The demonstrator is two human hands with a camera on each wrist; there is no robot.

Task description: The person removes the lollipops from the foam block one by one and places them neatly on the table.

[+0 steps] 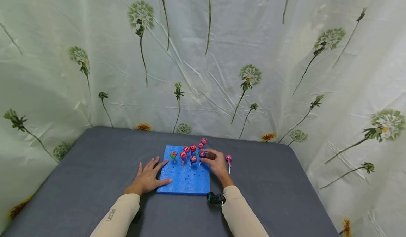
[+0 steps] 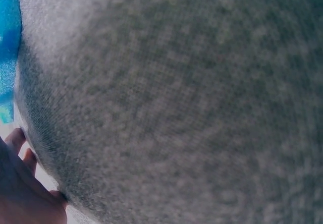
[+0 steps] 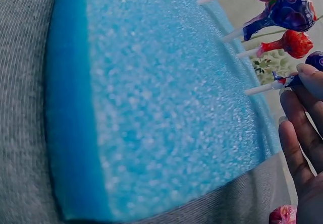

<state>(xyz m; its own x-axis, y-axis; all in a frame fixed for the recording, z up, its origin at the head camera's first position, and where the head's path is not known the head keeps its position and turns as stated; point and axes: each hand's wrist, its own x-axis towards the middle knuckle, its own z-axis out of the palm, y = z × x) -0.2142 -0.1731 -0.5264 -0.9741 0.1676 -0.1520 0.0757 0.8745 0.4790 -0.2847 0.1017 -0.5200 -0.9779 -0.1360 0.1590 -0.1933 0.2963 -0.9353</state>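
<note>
A blue foam board point(image 1: 184, 184) lies flat on the table, with several wrapped lollipops upright in its back half; a green-and-red lollipop point(image 1: 173, 155) is leftmost. With thumb and fingers, my right hand point(image 1: 218, 164) pinches a purple lollipop point(image 1: 202, 154) near the board's right side. In the right wrist view its white stick point(image 3: 260, 89) points to the foam; whether it is sunk in, I cannot tell. My left hand point(image 1: 147, 180) rests with spread fingers at the board's left edge, thumb and index finger reaching over it. Only part of that hand point(image 2: 28, 188) shows in the left wrist view.
A loose pink lollipop point(image 1: 228, 158) lies on the grey table point(image 1: 269, 194) right of the board. Small holes dot the foam. A black strapped device point(image 1: 215, 198) sits at my right wrist. Behind the table hangs a dandelion-print curtain point(image 1: 203, 71).
</note>
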